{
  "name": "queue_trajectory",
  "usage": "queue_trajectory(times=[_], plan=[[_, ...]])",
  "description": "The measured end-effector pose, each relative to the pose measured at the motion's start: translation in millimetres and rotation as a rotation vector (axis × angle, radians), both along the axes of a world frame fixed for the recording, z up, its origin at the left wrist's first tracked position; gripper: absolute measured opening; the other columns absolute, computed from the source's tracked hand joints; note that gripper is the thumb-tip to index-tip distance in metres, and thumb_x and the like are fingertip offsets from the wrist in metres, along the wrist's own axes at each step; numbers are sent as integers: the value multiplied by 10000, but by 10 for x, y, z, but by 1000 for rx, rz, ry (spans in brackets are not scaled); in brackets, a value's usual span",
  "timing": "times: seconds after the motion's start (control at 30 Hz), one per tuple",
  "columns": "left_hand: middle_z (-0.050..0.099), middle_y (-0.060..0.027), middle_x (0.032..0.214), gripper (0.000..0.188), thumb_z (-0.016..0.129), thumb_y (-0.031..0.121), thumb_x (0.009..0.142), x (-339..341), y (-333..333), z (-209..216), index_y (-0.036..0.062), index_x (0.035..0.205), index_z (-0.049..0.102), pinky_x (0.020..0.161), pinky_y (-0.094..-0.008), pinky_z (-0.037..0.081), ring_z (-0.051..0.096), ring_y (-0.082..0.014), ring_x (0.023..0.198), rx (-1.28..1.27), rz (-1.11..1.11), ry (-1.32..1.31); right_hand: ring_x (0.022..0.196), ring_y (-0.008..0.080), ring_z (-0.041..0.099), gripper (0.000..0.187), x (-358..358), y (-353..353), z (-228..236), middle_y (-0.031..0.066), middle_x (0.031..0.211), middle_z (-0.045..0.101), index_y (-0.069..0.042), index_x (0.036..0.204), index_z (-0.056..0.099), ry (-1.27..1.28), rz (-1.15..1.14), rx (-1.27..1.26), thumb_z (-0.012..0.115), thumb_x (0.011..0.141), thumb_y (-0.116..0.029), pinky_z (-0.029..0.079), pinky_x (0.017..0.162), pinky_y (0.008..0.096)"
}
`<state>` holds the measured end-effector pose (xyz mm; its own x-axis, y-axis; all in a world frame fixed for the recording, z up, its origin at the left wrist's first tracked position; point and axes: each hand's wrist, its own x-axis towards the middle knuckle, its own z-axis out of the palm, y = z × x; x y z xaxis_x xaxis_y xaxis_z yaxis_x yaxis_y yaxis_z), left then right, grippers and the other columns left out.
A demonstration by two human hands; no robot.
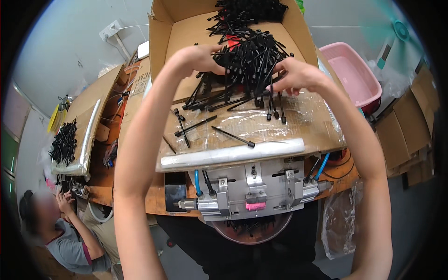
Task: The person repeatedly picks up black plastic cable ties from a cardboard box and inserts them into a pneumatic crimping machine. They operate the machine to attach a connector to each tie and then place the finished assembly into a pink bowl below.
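Observation:
Both my arms reach forward to a heap of thin black plastic sticks with knobbed ends (pixel 254 58), at the mouth of an open cardboard box. My left hand (pixel 198 60) presses into the heap's left side, its fingertips partly hidden among the sticks. On the right side, my right hand (pixel 298 77) curls around the sticks, thumb below and fingers above. Between the hands the sticks form a thick clump, and several point downward. Loose sticks (pixel 235 136) lie on the taped cardboard sheet (pixel 275 128) nearer to me.
A metal clamping fixture (pixel 254 191) with blue hoses sits at the table's near edge, above a clear bowl (pixel 252 240) of black sticks. At right is a pink basin (pixel 352 72). A co-worker (pixel 77 238) sits at left, near another stick pile (pixel 64 142).

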<state>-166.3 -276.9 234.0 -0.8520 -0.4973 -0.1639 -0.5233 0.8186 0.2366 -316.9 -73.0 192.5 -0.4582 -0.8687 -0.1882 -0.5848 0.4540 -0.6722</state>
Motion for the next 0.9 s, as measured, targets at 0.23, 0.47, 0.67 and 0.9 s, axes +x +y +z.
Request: queue_trajectory(times=[0.23,0.47,0.67,0.9], plan=[[563,-78,1355,608,610,73,888,644,-311,-167,249,1451,464,798,-307,501,570,-175,962,67,-124,373,657,165,664,434,149,358,306,158,918,690,67,1227,597,407,-99,-6,656,798,33,540,504,297],[642,-68,1136,366,547,-58,850,2000,-90,-686,85,1171,647,911,-328,489,583,-178,984,83,22,529,824,268,692,224,1654,1448,-378,141,923,710,-39,1031,699,-93,643,-152,669,890,-210,544,760,347],[602,-124,1044,278,659,-16,806,2117,28,-1199,78,1067,679,859,-361,488,588,-271,925,-5,57,608,996,368,631,344,2457,1793,-3172,178,987,685,-22,1063,672,-62,509,23,549,956,-325,521,826,460],[601,-122,1002,150,736,37,755,1509,269,-1199,58,903,726,861,-361,486,590,-291,956,-36,-63,700,965,427,626,368,2713,2099,-3558,218,1003,677,-88,1075,688,-248,510,255,441,1011,-354,500,861,507]])
